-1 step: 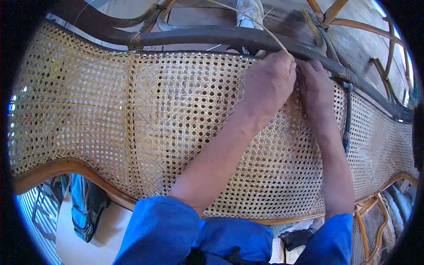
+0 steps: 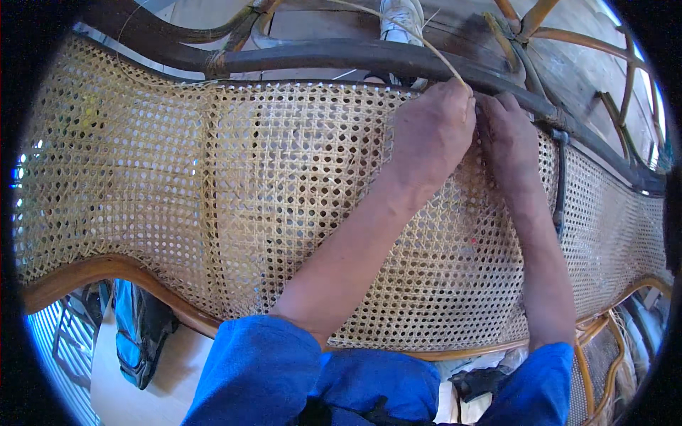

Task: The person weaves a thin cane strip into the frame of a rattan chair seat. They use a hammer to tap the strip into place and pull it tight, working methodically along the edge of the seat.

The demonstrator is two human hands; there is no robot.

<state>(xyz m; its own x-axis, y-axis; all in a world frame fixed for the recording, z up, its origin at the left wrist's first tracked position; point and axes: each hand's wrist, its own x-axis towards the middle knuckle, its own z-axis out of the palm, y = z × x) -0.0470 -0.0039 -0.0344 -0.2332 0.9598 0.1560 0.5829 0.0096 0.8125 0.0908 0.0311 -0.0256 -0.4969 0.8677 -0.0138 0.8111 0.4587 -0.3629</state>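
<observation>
A woven cane panel (image 2: 298, 184) with a pattern of small holes stretches across the view beneath my forearms. My left hand (image 2: 435, 135) is closed at its far edge, pinching a pale cane strip (image 2: 435, 55) whose loose tail arcs up and away to the left. Close beside it, my right hand (image 2: 510, 142) has its fingers bent down at the same edge, against the dark rail (image 2: 320, 60). Its fingertips are hidden, so what they grip cannot be made out.
A brown curved rail (image 2: 114, 268) borders the panel's near side. More rattan framework (image 2: 529, 28) stands at the far right. A white shoe (image 2: 401, 21) shows beyond the dark rail. At lower left lies a blue and black bag (image 2: 135, 334).
My right hand and forearm have shifted slightly to the right. My left hand and the cane strip stay almost where they were.
</observation>
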